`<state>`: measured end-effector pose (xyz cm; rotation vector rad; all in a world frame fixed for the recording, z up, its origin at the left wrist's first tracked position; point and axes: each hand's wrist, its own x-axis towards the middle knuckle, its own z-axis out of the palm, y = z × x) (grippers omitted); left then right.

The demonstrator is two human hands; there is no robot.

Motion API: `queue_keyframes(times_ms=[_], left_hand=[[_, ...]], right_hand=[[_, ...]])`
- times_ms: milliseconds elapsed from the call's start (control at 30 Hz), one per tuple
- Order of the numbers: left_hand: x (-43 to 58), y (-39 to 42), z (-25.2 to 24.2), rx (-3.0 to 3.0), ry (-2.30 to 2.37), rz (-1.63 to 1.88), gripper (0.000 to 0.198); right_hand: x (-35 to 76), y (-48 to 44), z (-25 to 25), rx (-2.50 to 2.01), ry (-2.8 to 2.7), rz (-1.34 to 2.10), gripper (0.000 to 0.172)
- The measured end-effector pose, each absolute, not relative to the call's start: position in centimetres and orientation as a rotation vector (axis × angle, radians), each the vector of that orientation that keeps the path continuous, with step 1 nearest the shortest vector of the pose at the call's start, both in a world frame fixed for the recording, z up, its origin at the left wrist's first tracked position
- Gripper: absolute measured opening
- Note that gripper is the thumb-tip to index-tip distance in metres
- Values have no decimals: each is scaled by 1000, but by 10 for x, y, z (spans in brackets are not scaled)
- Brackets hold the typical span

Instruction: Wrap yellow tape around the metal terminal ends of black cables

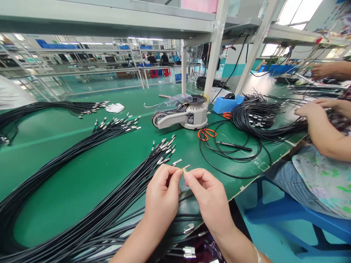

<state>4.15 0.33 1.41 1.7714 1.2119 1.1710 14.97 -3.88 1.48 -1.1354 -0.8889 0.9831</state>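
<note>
My left hand (163, 197) is closed in a pinch on a small metal-tipped cable connector (188, 166) in front of me. My right hand (212, 199) pinches a bit of clear yellowish tape (184, 170) at the same connector, with thumb and forefinger. The fingertips of both hands almost meet, and they hide most of the connector. Just beyond and left of them lies a bundle of black cables (128, 182) with silvery connector ends. More cable ends (188, 229) lie beneath my forearms near the table edge.
A grey tape dispenser (192, 115) stands ahead, near orange-handled scissors (207, 134) and a black pen-like tool (234, 146). Another cable bundle (65, 157) curves across the left. At right, a co-worker's hand (311, 109) is by coiled cables (253, 113). A metal shelf (109, 16) spans overhead.
</note>
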Motion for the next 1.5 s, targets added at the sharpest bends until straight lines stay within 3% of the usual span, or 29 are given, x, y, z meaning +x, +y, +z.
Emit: queue_keyframes(times_ms=[833, 1167, 1233, 1333, 1500], left_hand=[[37, 7, 23, 1056, 887, 909, 24], [25, 18, 31, 830, 567, 485, 28], [22, 19, 31, 814, 522, 390, 26], [22, 18, 30, 834, 504, 299, 27], [31, 12, 33, 1278, 857, 527, 25]], right_hand=[[147, -33, 5, -1155, -982, 880, 14], [175, -27, -5, -1066, -1290, 644, 5], [184, -24, -4, -932, -1426, 649, 13], [196, -20, -2, -751, -1608, 650, 10], [215, -19, -2, -909, -1516, 865, 15]])
